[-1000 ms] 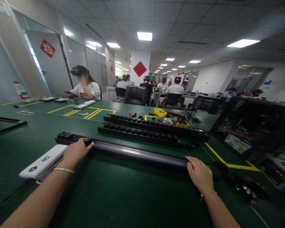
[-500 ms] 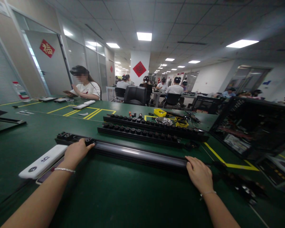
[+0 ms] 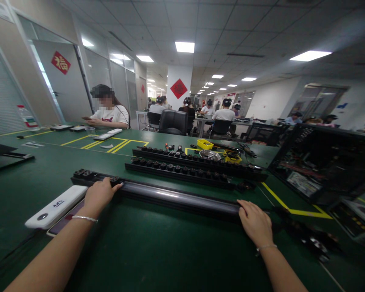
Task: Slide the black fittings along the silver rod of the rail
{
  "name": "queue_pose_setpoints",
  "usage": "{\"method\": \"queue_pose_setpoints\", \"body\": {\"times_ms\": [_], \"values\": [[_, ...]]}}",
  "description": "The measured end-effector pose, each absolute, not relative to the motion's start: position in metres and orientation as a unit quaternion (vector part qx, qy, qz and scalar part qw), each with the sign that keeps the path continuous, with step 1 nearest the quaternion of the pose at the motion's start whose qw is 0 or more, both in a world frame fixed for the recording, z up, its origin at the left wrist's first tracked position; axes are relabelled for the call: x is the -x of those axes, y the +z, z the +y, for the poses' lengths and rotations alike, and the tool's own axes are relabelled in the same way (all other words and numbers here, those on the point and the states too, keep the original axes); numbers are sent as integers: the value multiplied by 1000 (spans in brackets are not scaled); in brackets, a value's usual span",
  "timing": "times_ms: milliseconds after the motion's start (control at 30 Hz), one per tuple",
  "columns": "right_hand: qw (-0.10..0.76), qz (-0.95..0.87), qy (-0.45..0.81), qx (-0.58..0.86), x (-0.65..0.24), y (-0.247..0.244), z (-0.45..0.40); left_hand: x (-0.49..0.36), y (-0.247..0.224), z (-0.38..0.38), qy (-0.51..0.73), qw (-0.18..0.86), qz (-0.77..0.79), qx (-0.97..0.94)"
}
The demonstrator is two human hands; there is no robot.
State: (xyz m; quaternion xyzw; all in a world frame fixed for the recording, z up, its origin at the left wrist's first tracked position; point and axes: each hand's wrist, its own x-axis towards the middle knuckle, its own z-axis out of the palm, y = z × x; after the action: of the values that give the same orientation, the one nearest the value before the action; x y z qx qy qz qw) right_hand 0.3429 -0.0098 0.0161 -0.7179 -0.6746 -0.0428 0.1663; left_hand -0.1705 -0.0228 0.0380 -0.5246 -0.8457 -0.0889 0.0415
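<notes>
A long black rail (image 3: 176, 197) lies across the green table in front of me, with several black round sockets (image 3: 84, 173) at its left end. My left hand (image 3: 101, 197) is closed on the rail near a black socket, its thumb and fingers around it. At the rail's right end, my right hand (image 3: 255, 221) grips the edge, fingertips on top. Behind it lie two more black rails (image 3: 176, 169) filled with black sockets.
Left of my left hand lie a white power bank (image 3: 56, 207) and a phone (image 3: 67, 219). Dark parts (image 3: 316, 243) sit beyond my right hand, near an open computer case (image 3: 325, 162). Yellow trays (image 3: 205, 144) stand further back. A person (image 3: 109, 111) sits across the table.
My left hand has shifted very slightly to the right on the rail. The person across the table has lowered a hand towards the object they hold. My right hand has not visibly moved.
</notes>
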Motion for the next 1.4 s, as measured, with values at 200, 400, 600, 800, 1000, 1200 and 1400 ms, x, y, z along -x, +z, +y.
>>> {"method": "queue_pose_setpoints", "body": {"times_ms": [200,400,600,800,1000,1200,1400], "values": [[159,-678,-44,716,-344,16,-10,163,37,-24,-92,74,-840,530],[158,-674,-34,721,-343,17,-10,161,38,-23,-91,57,-841,531],[163,-675,-37,719,-344,16,-10,160,32,-24,-102,57,-841,528],[173,-680,-48,711,-346,13,-8,158,28,-25,-102,80,-833,538],[166,-673,-31,720,-344,16,-10,149,31,-30,-100,121,-829,537],[163,-673,-24,721,-342,19,-11,146,30,-30,-103,132,-823,543],[158,-670,-19,725,-344,17,-10,143,30,-28,-95,131,-824,544]]}}
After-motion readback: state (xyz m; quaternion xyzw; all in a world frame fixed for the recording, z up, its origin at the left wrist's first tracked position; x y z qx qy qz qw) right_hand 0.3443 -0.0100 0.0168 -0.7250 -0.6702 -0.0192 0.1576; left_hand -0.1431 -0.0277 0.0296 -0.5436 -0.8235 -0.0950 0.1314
